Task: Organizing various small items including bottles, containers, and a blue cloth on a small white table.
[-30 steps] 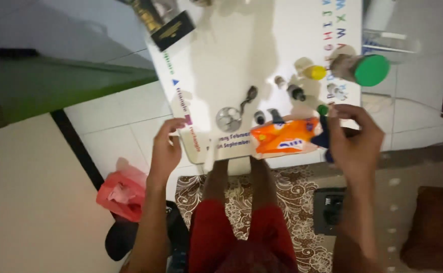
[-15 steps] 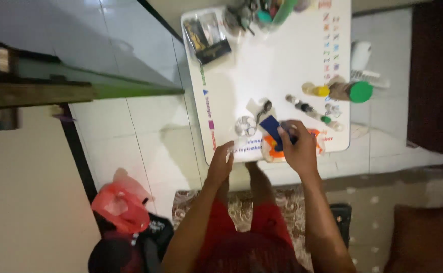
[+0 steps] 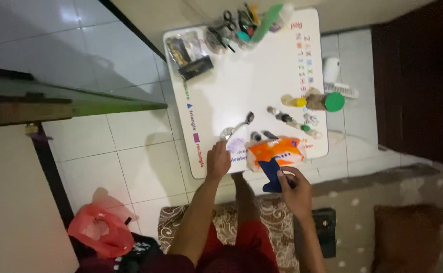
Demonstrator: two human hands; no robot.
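The right hand (image 3: 295, 186) is closed around a dark blue flat piece (image 3: 271, 173), pinching its lower end between thumb and fingers so that the piece stands up out of the grip, just off the near edge of the small white table (image 3: 254, 81) and overlapping the lower rim of an orange packet (image 3: 276, 150). That packet lies flat at the table's near edge, touching or almost touching the blue piece (the blur makes it hard to say which). The left hand (image 3: 218, 161) rests on the near edge of the table with the fingers curled loosely down onto the top; it holds nothing that can be made out, and its fingertips lie just beside a round silvery object (image 3: 227, 133), from which a metal spoon (image 3: 244, 122) slants up and away. Farther along the table, to the right, stand a row of small bottles (image 3: 287, 119), a yellow-capped bottle (image 3: 295, 101) and a jar with a green lid (image 3: 328, 101) lying on its side. At the far end are a cluster of pens and scissors (image 3: 241, 23) and a dark packet (image 3: 195, 66). Coloured letters run along the table's right edge. Below the table lies a patterned rug (image 3: 221, 217), and on the tiled floor (image 3: 130, 146) to the left sits a red plastic bag (image 3: 100, 232).
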